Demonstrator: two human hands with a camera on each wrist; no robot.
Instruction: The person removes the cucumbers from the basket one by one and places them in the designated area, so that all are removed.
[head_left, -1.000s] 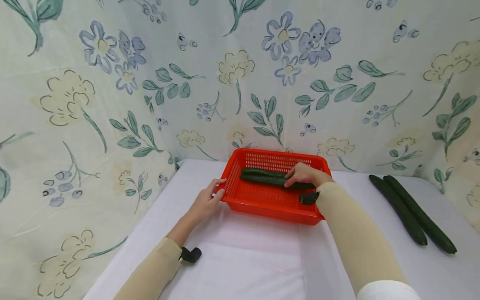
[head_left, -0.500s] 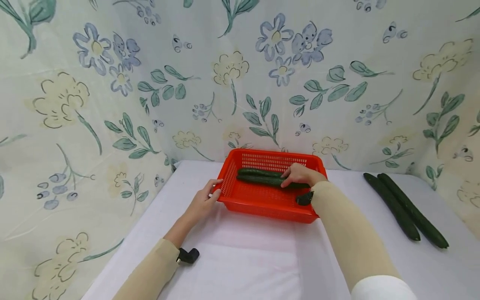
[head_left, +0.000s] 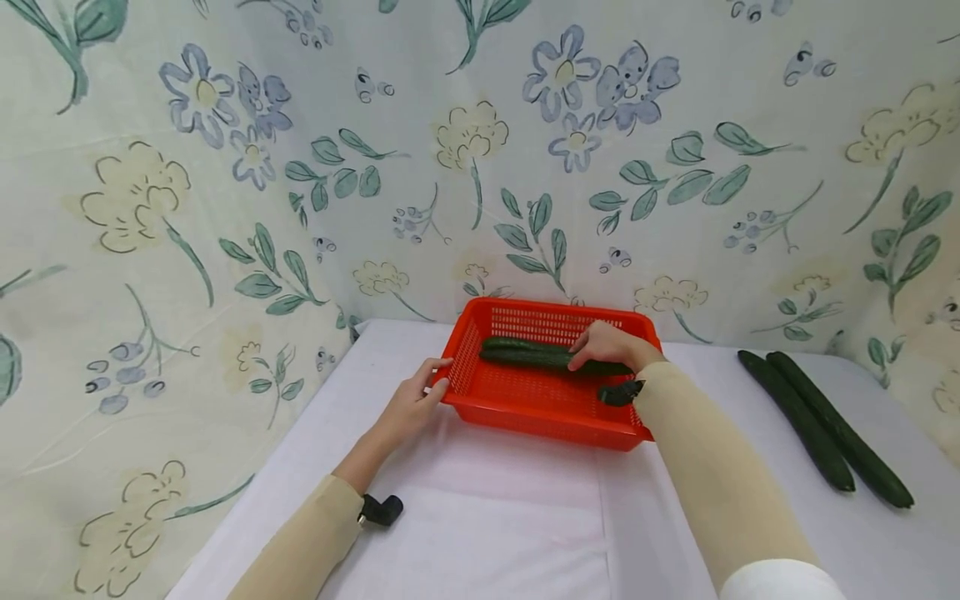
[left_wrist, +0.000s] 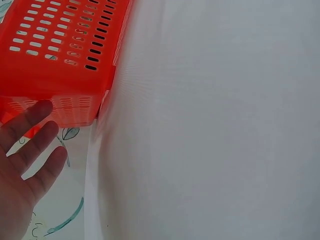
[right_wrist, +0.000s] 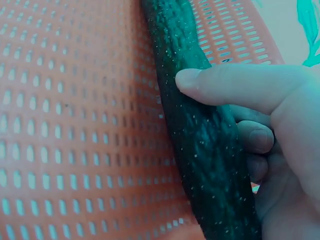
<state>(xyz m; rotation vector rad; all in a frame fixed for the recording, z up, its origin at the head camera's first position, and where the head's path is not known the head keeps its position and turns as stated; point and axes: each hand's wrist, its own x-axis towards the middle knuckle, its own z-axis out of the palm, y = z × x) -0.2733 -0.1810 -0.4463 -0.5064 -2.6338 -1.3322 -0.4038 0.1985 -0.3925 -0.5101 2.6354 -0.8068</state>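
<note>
Inside a red plastic basket [head_left: 536, 417], my right hand [head_left: 609, 346] holds a dark green cucumber [head_left: 517, 354] that lies lengthwise near the far wall. The right wrist view shows the thumb laid across the bumpy cucumber [right_wrist: 200, 145], with curled fingers at its other side. A second cucumber cannot be made out clearly behind it. At the basket's left end, my left hand [head_left: 412, 400] touches the rim with thumb and forefinger. Its other fingers [left_wrist: 37, 142] extend loosely by the outer wall in the left wrist view.
Two more cucumbers [head_left: 825, 425] lie side by side on the white tablecloth [head_left: 480, 533] at the right. Behind the basket hangs a floral curtain [head_left: 420, 208], which also closes off the left side.
Two cucumbers showed apart in the basket before; now the held one has shifted slightly backward and mostly covers the other. The left hand stays at the rim.
</note>
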